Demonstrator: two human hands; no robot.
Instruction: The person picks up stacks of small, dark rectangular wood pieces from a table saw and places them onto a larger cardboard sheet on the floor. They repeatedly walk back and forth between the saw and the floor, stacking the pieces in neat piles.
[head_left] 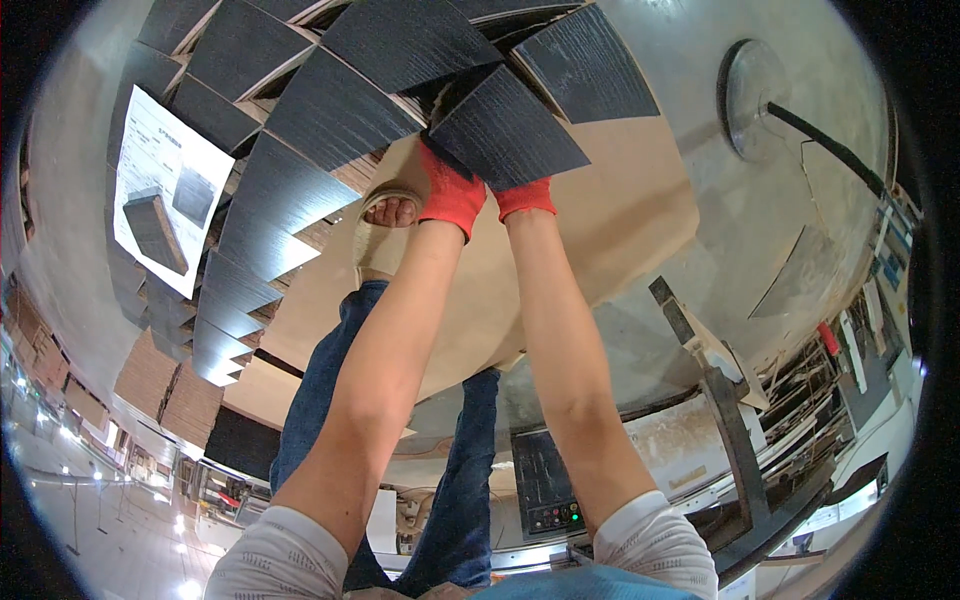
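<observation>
Both my hands wear red gloves. My left hand point(451, 194) and my right hand point(526, 197) are side by side at the near edge of a black wood-grain board point(512, 125), gripping it from beneath. The board covers my fingers and sits tilted at the near end of a stack of similar boards. Another black board point(587, 65) lies just right of it, and a wide black board point(410, 45) is behind. More black boards point(330, 108) spread out to the left in staggered piles.
A printed white sheet point(150, 200) lies on the left piles with a small dark block point(156, 232) on it. Under the boards is a large tan sheet point(640, 190), where my sandalled foot point(392, 212) stands. At right are a round base with a black hose point(830, 140) and a dark metal frame point(735, 440).
</observation>
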